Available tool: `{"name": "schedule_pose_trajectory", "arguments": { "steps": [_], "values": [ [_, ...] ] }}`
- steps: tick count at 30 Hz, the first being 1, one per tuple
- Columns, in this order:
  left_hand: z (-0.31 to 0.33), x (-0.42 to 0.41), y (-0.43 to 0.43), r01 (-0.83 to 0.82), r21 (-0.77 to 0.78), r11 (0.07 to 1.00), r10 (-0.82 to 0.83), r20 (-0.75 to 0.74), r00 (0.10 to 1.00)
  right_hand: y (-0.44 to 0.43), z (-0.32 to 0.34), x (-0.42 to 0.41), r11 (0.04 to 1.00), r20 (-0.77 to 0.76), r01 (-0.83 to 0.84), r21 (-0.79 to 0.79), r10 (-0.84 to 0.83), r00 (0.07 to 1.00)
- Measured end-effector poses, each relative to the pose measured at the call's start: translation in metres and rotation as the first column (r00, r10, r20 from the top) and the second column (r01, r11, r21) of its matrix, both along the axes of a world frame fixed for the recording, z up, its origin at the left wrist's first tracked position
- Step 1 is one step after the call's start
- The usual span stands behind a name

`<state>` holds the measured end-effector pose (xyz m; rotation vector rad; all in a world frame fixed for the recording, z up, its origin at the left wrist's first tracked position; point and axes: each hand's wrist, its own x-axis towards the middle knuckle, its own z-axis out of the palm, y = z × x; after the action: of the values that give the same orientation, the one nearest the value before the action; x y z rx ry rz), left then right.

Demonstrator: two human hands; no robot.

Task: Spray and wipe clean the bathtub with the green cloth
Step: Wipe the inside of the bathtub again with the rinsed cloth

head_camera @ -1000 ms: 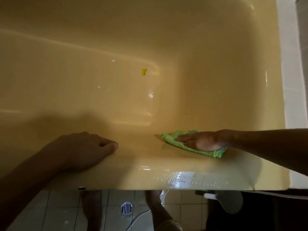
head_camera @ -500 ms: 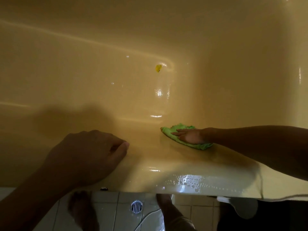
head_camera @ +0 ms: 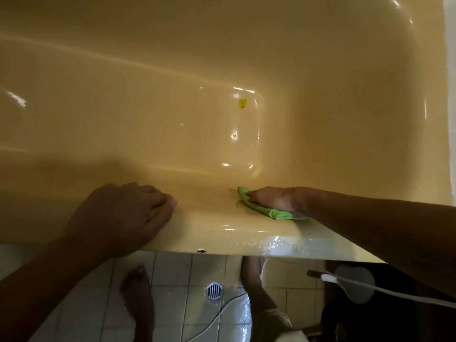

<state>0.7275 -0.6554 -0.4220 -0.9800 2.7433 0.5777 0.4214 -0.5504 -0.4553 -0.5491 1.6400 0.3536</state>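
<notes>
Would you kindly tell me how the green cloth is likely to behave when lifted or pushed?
Probably floppy: the green cloth lies flattened under the right hand, so it would likely droop when lifted. It looks fluffy, so likely light, unless soaked. It should slide easily, as the bathtub rim is glossy and wet.
</notes>
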Motion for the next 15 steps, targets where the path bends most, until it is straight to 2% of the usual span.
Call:
{"name": "schedule_pose_trajectory", "arguments": {
  "steps": [4,10,15],
  "values": [
    [0.0,0.014,-0.008,0.045,-0.001,0.999,-0.045,-0.01,0.999,-0.026,0.014,0.047,0.997,0.102,0.071,-0.023,-0.068,0.992],
    [0.001,0.047,-0.03,0.048,-0.016,0.999,-0.048,0.017,0.999,-0.067,0.007,0.104,0.991,0.16,0.112,-0.067,-0.1,0.982],
    [-0.012,0.102,-0.066,-0.093,0.043,0.995,0.091,0.042,0.995,-0.089,-0.011,0.121,0.981,0.123,0.058,-0.184,-0.035,0.992]
  ]
}}
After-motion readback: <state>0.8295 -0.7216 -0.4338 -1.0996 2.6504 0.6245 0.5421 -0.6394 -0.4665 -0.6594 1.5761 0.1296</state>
